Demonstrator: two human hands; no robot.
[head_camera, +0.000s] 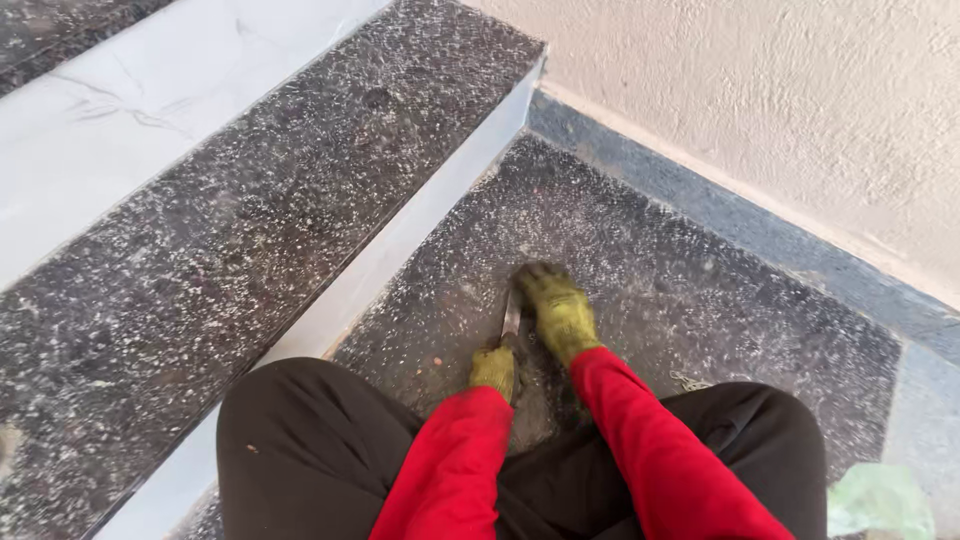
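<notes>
- The left hand (494, 370), in a dirty yellow-green work glove, is closed round the near end of a scraper (511, 318), a narrow metal blade that runs away from the person and lies low against the stone.
- The right hand (558, 310), gloved the same way, lies palm down with its fingers curled forward over the far end of the blade, pressing it to the floor; how tightly those fingers close I cannot tell.
- The two hands sit just beside each other, the right one farther off than the left.
- The scraper is on the dark speckled granite landing (700, 300), close to the pale riser (400, 250) of the step at the left.
- Pale dust or residue is smeared over the landing around the hands.
- Above the riser the granite tread (250, 220) runs from near left to far middle.
- Red sleeves (650, 440) cover both forearms, and dark trousers (300, 440) over bent knees fill the near edge.
- A rough cream plastered wall (780, 100) stands at the far right, with a dark skirting strip (720, 215) at its foot.
- A pale green plastic bag (880, 500) lies at the near right corner.
</notes>
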